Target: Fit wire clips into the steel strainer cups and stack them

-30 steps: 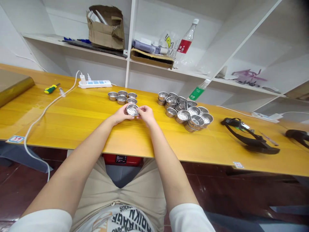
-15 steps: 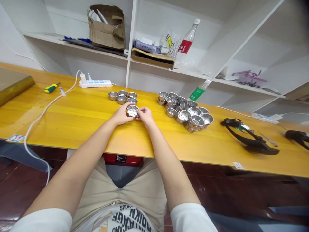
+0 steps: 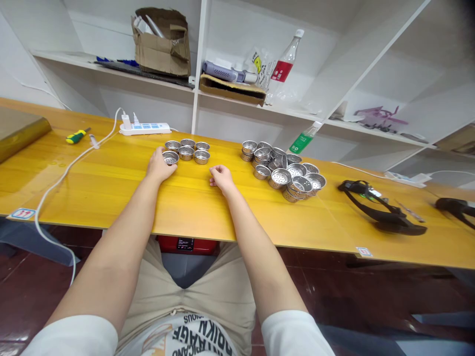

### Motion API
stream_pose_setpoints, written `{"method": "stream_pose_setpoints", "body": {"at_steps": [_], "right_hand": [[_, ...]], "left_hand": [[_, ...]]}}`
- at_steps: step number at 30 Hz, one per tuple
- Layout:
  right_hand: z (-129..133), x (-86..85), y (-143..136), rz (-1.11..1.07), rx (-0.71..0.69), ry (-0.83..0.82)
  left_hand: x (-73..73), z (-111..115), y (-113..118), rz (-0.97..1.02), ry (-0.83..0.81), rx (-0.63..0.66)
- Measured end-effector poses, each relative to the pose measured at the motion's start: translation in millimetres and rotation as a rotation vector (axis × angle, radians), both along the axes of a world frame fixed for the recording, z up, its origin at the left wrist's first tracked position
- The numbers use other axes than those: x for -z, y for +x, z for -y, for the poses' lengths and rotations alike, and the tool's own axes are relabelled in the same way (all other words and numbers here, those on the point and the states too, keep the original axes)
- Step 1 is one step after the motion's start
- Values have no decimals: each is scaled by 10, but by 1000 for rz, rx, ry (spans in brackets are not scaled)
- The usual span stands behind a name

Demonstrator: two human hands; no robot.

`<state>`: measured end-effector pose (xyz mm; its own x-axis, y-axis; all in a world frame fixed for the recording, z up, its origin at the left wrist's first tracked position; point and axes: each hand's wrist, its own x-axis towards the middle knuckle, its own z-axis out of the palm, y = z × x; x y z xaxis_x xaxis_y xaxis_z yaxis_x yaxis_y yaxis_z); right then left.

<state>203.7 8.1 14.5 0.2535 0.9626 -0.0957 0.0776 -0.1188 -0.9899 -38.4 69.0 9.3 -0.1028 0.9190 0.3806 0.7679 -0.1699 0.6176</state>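
My left hand [image 3: 160, 167] grips a perforated metal cup [image 3: 170, 157] by its left side, at the front left of a small group of like cups [image 3: 186, 152]. Over the middle of the yellow table [image 3: 193, 207], my right hand [image 3: 221, 178] has its fingers curled together; whether anything small is between them is hidden. To the right of that hand stands a larger cluster of metal cups [image 3: 281, 176], some stacked and one tilted on its side.
A power strip [image 3: 145, 129], a white cable [image 3: 70, 165] and a green-yellow screwdriver [image 3: 76, 137] lie at the left. Behind the larger cluster leans a green-labelled bottle [image 3: 302, 142]. A black headset [image 3: 382, 210] rests at the right. Shelves [image 3: 196, 74] rise behind the table.
My left hand has moved left with the metal cup, from in front of the small group to its left end. My right hand has let go of that cup and stays near the same spot.
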Motion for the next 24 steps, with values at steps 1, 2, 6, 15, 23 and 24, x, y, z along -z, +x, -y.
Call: {"method": "stream_pose_setpoints", "body": {"at_steps": [1,2,6,15,23,24], "right_hand": [[-1,3,1,2,-1,7],[-4,8,2,2,-2,12],[-19,33,7,7,6,17],[5,20,21,53,-11,29],[-58,49,84,103,15,25],[-79,52,139,140,53,29]], "left_hand": [[10,-24,-12,25,2,-14],[20,-44,-16,47,9,-24],[53,-89,3,88,43,-80],[50,-141,30,74,57,-140],[36,-132,46,52,7,-106],[32,-121,49,45,-2,-103]]}}
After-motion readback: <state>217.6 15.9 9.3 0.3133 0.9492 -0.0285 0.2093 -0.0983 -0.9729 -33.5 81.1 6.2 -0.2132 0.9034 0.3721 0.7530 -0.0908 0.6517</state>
